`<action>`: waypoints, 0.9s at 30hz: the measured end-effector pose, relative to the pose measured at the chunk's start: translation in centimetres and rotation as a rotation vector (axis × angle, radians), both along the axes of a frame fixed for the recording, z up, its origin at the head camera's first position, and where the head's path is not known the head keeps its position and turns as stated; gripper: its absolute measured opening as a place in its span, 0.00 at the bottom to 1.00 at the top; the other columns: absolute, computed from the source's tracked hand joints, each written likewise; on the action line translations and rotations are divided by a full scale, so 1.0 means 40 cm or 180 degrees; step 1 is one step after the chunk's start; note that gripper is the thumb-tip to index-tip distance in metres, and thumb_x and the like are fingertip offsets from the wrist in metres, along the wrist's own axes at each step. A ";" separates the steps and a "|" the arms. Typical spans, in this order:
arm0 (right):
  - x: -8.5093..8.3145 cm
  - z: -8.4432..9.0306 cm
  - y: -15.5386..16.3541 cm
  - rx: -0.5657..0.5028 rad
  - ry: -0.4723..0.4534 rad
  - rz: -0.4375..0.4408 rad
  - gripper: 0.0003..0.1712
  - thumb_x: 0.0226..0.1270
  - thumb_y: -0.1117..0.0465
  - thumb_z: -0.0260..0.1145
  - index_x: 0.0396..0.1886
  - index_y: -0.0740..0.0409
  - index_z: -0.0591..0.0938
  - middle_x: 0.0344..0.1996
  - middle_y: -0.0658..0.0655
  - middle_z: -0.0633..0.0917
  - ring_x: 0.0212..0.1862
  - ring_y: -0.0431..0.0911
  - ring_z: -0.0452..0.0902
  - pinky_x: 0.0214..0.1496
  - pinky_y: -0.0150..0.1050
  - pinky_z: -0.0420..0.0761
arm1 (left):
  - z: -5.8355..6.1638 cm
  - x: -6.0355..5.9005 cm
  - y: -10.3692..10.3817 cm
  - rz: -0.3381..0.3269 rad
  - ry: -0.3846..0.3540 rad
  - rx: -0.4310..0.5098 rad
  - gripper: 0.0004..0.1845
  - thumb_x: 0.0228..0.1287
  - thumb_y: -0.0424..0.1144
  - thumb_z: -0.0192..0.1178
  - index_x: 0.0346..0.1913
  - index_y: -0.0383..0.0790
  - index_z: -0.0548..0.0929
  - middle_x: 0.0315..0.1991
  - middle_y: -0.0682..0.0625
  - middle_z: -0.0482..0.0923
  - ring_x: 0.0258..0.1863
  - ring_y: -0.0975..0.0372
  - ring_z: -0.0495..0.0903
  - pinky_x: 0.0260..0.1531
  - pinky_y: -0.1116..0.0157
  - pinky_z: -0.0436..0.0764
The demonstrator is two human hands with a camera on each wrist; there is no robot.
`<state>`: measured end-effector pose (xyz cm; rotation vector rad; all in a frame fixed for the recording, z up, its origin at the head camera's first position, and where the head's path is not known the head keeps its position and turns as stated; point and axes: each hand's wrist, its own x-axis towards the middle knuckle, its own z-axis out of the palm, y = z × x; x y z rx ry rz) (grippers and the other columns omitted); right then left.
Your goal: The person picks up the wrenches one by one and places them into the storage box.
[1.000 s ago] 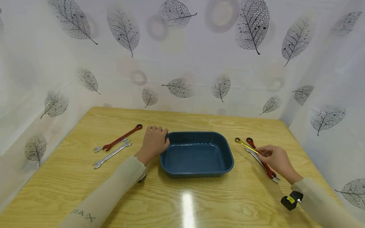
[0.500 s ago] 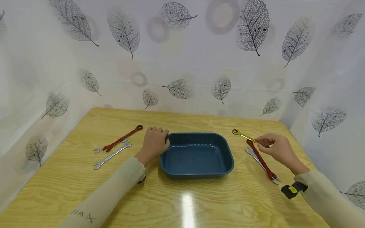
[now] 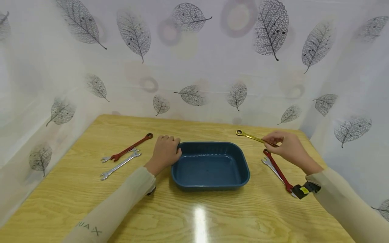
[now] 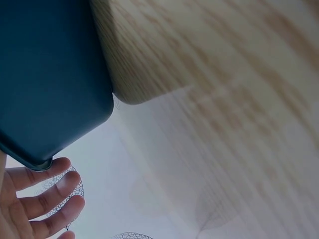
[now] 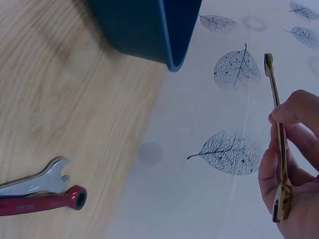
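Gold wrench (image 3: pixel 253 137), pinched in right hand (image 3: pixel 287 147), points ring-end left, nearly level.

You wear long, loose sleeves in a pale cream-beige fabric on both arms, and they cover you from the lower picture edge up to each wrist. Your left sleeve (image 3: pixel 115 206) carries dark printed letters near the forearm, seen upside down from the head view, reading roughly "XAU". Your left hand (image 3: pixel 164 152) and right hand (image 3: pixel 287 145) are bare: no gloves, rings or watches show. At your right wrist sits a small black device (image 3: pixel 305 190) with a yellow label on its face. A dark piece of the same kind peeks out under your left wrist (image 3: pixel 150 191), mostly hidden by the cuff.
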<state>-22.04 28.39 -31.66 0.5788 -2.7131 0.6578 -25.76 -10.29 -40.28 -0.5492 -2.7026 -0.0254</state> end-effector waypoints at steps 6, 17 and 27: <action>-0.031 0.009 -0.047 0.0002 -0.0062 0.0222 0.09 0.55 0.69 0.67 0.35 0.57 0.87 0.27 0.51 0.82 0.28 0.32 0.72 0.28 0.31 0.72 | 0.002 0.002 0.001 0.0010 -0.0020 -0.0005 0.13 0.61 0.44 0.57 0.43 0.40 0.81 0.35 0.44 0.82 0.39 0.51 0.80 0.49 0.51 0.75; -0.094 -0.017 -0.143 -0.0153 -0.0425 0.0700 0.08 0.56 0.70 0.67 0.37 0.60 0.86 0.27 0.52 0.82 0.28 0.36 0.72 0.32 0.33 0.76 | 0.002 0.002 0.003 0.0052 0.0005 -0.0045 0.12 0.60 0.44 0.57 0.42 0.41 0.81 0.36 0.44 0.83 0.40 0.51 0.79 0.50 0.51 0.74; -0.133 -0.064 -0.218 -0.0170 -0.0776 0.1128 0.08 0.56 0.70 0.66 0.36 0.61 0.86 0.30 0.55 0.84 0.28 0.37 0.75 0.31 0.35 0.78 | -0.001 0.002 0.001 0.0022 0.0102 -0.0041 0.13 0.59 0.43 0.58 0.44 0.40 0.82 0.36 0.44 0.81 0.39 0.51 0.79 0.48 0.52 0.74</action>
